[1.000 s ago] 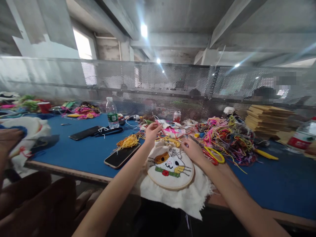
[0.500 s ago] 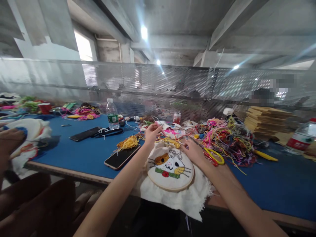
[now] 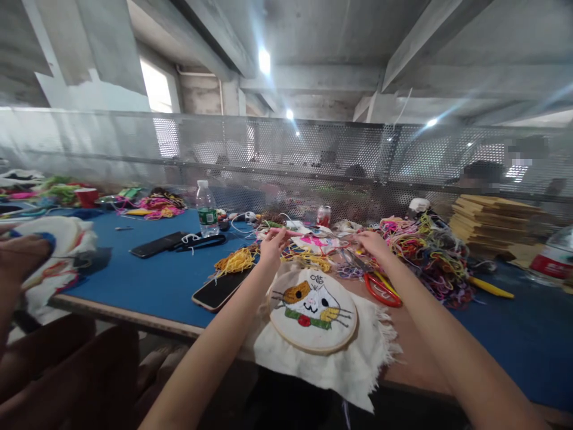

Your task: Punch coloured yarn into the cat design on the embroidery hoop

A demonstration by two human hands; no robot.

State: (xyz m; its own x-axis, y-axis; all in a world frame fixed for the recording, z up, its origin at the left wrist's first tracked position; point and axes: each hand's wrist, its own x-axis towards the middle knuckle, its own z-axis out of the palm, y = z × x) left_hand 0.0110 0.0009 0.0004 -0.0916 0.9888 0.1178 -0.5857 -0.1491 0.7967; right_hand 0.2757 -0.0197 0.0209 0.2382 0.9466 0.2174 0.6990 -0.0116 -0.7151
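Observation:
My left hand [image 3: 274,245] is raised past the far left edge of an embroidery hoop [image 3: 312,347], its fingers pinched together. A thin pinkish thing shows at its fingertips, too small to name. Out to the right, my right hand [image 3: 372,243] is also pinched, over the loose yarn; what it grips I cannot make out. The hoop lies at the table's front edge, stretched with white cloth [image 3: 322,373] whose frayed border hangs over. On it is a stitched cat face [image 3: 313,301] with a green collar. Red-handled scissors [image 3: 382,291] lie below my right forearm, partly covered.
A tangled yarn heap [image 3: 432,257] lies right, before stacked brown envelopes [image 3: 490,227]. Yellow yarn [image 3: 236,261] and a phone [image 3: 215,292] are left, with a water bottle [image 3: 206,209] behind. A can [image 3: 323,215] stands farther back. Another person's hand [image 3: 22,257] works at far left.
My right hand has moved right and away from the hoop, widening the gap between my hands. More of the hoop's upper right and the red scissor handle now shows. My left hand has barely moved.

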